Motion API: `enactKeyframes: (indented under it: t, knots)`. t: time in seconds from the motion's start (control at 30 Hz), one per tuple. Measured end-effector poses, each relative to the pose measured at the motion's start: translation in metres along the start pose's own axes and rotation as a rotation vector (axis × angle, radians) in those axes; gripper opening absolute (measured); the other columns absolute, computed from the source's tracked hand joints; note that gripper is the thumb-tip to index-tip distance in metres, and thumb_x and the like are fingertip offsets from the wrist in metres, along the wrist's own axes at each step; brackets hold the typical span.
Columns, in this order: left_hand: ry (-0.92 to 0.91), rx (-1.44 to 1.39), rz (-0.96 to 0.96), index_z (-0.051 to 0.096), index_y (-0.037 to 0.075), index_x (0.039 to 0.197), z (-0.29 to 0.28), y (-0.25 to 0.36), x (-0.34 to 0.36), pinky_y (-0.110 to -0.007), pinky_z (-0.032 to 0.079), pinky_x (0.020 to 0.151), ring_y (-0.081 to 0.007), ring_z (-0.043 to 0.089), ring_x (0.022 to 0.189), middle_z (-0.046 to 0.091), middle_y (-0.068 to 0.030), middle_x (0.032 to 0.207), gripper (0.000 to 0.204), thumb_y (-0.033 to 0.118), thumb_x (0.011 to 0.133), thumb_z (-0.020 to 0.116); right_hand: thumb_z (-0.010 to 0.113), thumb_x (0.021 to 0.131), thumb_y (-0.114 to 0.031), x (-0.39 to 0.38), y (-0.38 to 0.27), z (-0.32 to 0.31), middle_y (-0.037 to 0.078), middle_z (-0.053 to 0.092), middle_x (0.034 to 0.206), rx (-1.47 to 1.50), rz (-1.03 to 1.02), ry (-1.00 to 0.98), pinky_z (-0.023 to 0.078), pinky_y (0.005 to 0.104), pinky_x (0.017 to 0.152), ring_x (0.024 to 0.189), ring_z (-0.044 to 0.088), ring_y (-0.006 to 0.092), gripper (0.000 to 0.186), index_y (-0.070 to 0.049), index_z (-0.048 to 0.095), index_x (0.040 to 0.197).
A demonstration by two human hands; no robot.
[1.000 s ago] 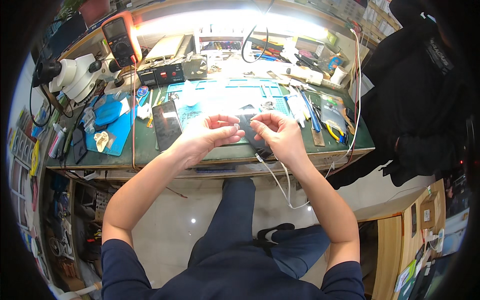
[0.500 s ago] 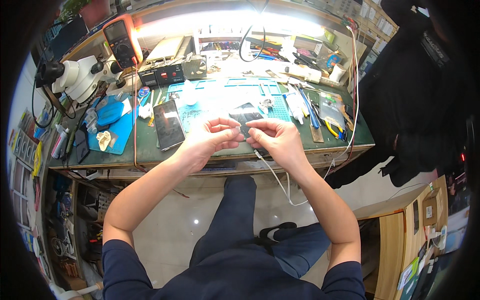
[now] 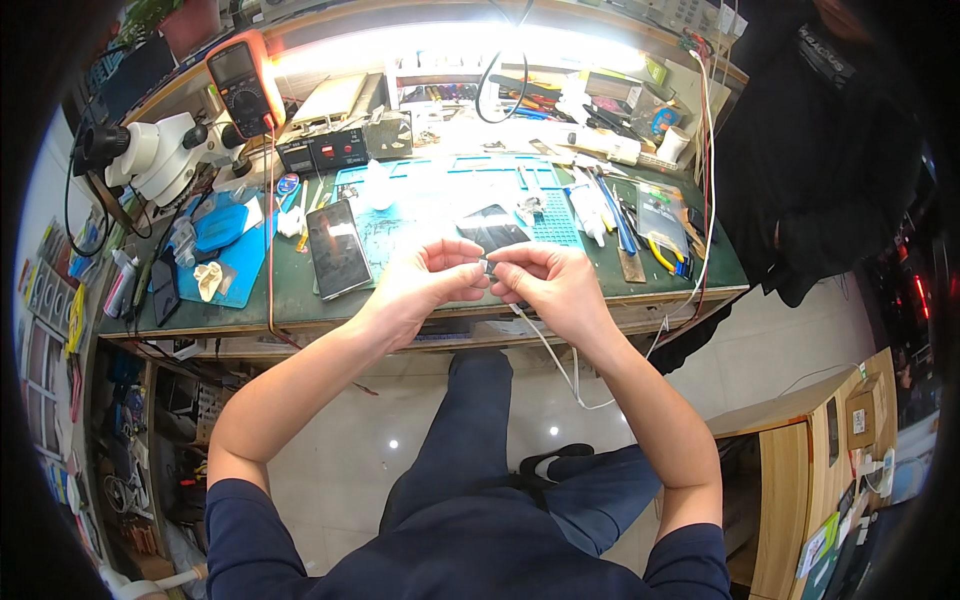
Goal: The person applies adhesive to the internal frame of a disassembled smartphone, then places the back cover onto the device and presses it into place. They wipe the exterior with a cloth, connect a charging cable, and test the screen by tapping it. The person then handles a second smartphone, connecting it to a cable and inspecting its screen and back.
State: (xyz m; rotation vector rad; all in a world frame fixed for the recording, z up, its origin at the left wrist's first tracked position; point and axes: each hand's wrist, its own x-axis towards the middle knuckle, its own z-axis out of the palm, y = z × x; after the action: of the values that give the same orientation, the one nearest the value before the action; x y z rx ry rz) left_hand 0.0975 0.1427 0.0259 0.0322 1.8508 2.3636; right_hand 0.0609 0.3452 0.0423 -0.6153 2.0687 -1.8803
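Note:
My left hand (image 3: 428, 285) and my right hand (image 3: 548, 288) meet with bent, pinched fingers over a tiny object between the fingertips, too small and hidden to name. Just behind them a dark phone (image 3: 486, 227) lies at a slant, partly covered by my fingers, with a white cable (image 3: 542, 345) hanging from near its lower end. Left of my hands a second dark phone (image 3: 338, 250) lies face up. Both phones are on or beside a light blue work mat (image 3: 360, 190), washed out by glare, on the green bench top (image 3: 230, 320).
A microscope (image 3: 160, 150), orange multimeter (image 3: 248, 90) and black powered unit (image 3: 322, 150) stand at the back left. Pliers (image 3: 664, 256) and assorted tools lie on the right. A co-worker in black (image 3: 820, 170) stands beside the bench. A wooden cabinet (image 3: 785, 470) is lower right.
My right hand has come left against my left hand, so their fingertips now meet around the small object. The co-worker at the right has shifted position.

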Motion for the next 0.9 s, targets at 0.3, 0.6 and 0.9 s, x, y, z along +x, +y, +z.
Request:
enactKeyframes:
  t: [0.3,0.6,0.9]
  knots:
    - [0.055,0.111,0.009,0.058,-0.002,0.119,0.012,-0.002,0.005,-0.030,0.059,0.084,-0.0158,0.069,0.091,0.068,-0.0104,0.102,0.033,0.009,0.091,0.072,0.067,0.094,-0.009,-0.001,0.004,-0.003,0.008,0.073,0.089,-0.048,0.014,-0.001,0.058,0.0245,0.071,0.080,0.070,0.0113,0.018,0.003,0.068,0.108]
    - [0.246,-0.198,-0.157,0.034,-0.009,0.135,-0.004,-0.013,0.027,-0.038,0.054,0.102,-0.0337,0.058,0.122,0.049,-0.0259,0.132,0.047,-0.003,0.094,0.057,0.074,0.081,-0.023,0.047,0.054,-0.058,0.005,0.074,0.077,-0.425,-0.098,0.389,0.054,0.0277,0.065,0.067,0.069,0.0141,0.022,-0.003,0.076,0.091]
    - [0.304,-0.220,-0.311,0.046,0.001,0.125,0.023,0.006,0.043,-0.035,0.053,0.098,-0.0210,0.056,0.108,0.053,-0.0130,0.122,0.035,0.008,0.096,0.064,0.074,0.088,-0.011,0.058,0.056,-0.056,0.004,0.069,0.088,0.028,0.207,0.230,0.056,0.0233,0.071,0.080,0.067,0.0107,0.016,-0.001,0.069,0.099]
